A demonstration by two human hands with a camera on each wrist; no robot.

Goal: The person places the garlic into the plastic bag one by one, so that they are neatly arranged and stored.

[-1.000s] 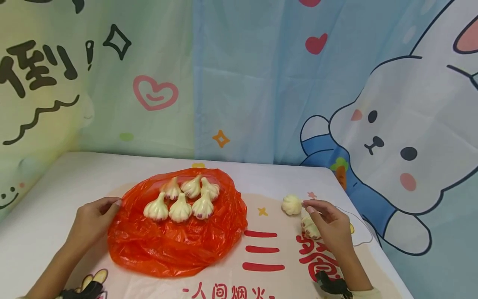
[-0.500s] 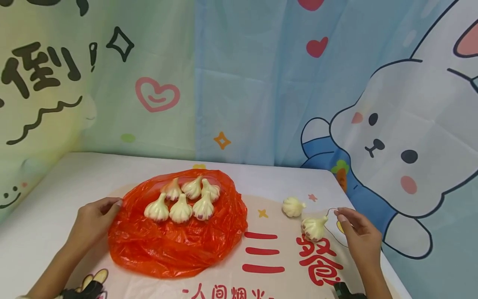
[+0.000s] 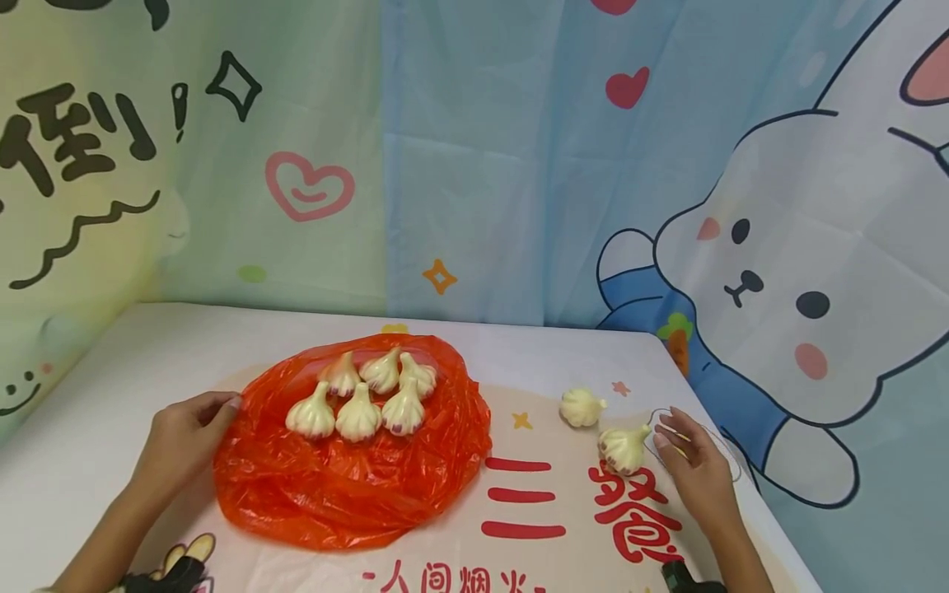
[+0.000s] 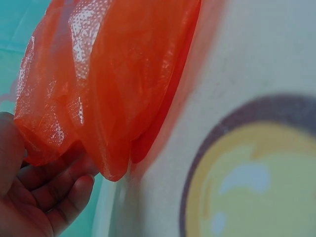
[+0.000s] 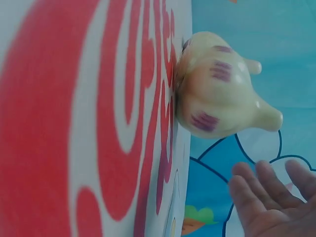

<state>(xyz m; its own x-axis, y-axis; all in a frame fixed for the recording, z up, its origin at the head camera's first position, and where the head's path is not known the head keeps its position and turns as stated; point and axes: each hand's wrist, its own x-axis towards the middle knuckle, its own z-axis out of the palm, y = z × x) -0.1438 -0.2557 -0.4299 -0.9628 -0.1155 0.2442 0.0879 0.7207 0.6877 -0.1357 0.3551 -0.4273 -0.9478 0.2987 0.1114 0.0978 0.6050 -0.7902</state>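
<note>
Right hand farther from garlic, loose, palm in wrist view only; red bag pinched in left hand.

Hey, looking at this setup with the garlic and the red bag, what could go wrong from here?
The left hand grips the edge of the thin red bag; a tug might tip or shift the six bulbs in it.

The right hand is beside two loose rounded bulbs; a careless brush could roll one across the table.
</note>
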